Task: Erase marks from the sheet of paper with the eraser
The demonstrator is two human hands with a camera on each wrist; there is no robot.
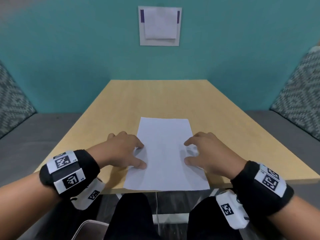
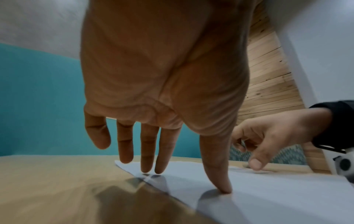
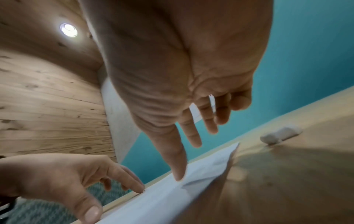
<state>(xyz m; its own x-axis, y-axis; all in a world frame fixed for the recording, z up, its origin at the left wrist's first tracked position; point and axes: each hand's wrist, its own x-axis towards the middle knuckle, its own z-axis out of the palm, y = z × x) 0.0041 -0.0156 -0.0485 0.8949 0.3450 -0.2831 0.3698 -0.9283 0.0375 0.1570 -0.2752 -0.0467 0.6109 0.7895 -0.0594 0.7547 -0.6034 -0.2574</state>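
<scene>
A white sheet of paper (image 1: pixel 164 153) lies lengthwise on the light wooden table (image 1: pixel 155 97), its near end at the front edge. I cannot make out any marks on it. My left hand (image 1: pixel 138 155) rests at the sheet's left edge, with the thumb (image 2: pixel 226 189) and straight fingertips pressing on the paper (image 2: pixel 268 197). My right hand (image 1: pixel 186 152) is spread over the right edge, its thumb (image 3: pixel 179 177) touching the paper (image 3: pixel 172 200). A small white eraser (image 3: pixel 280 134) lies on the table beyond the right hand, held by neither hand; the head view does not show it.
A teal wall stands behind the table, with a white board and a taped sheet (image 1: pixel 160 25) on it. Patterned cushions (image 1: pixel 301 94) and grey bench seats flank the table on both sides. Bare tabletop stretches beyond the sheet.
</scene>
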